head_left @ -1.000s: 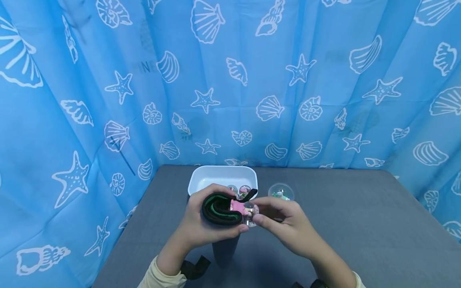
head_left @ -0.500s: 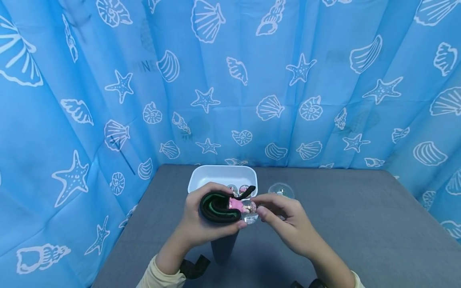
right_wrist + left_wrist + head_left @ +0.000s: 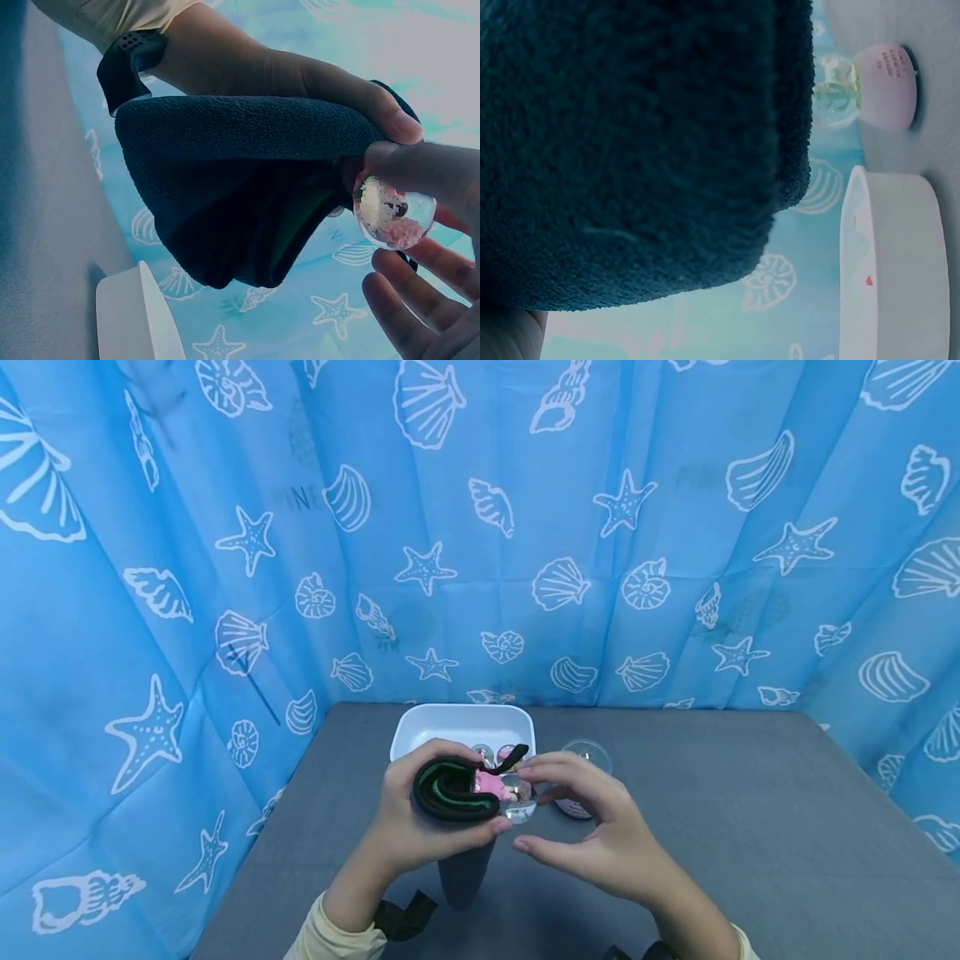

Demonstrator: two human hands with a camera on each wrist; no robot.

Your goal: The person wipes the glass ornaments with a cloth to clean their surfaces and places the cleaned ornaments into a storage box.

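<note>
My left hand (image 3: 397, 822) grips a folded dark fuzzy cloth (image 3: 427, 792) with a green-lined fold and a black loop. A snow globe (image 3: 519, 810) with a pink base sits in the cloth's open side, its clear dome pointing right and the left thumb just below it. At the dome's right, my right hand (image 3: 607, 822) is spread, index fingertip close by the globe and thumb apart below. In the right wrist view, the right thumb (image 3: 427, 169) overlaps the globe's upper edge. Dark cloth (image 3: 630, 150) fills much of the left wrist view.
Behind the hands stands a white tray (image 3: 416, 731) with two small snow globes (image 3: 483, 753) at its near right corner. Another snow globe (image 3: 885, 86) with a pale pink base stands on the grey table (image 3: 750, 818) right of the tray. A blue shell-print curtain (image 3: 480, 527) backs the table.
The right thumb has come away from the snow globe and dropped lower, and the right hand has spread wider. The left hand, cloth and globe have shifted very slightly left.
</note>
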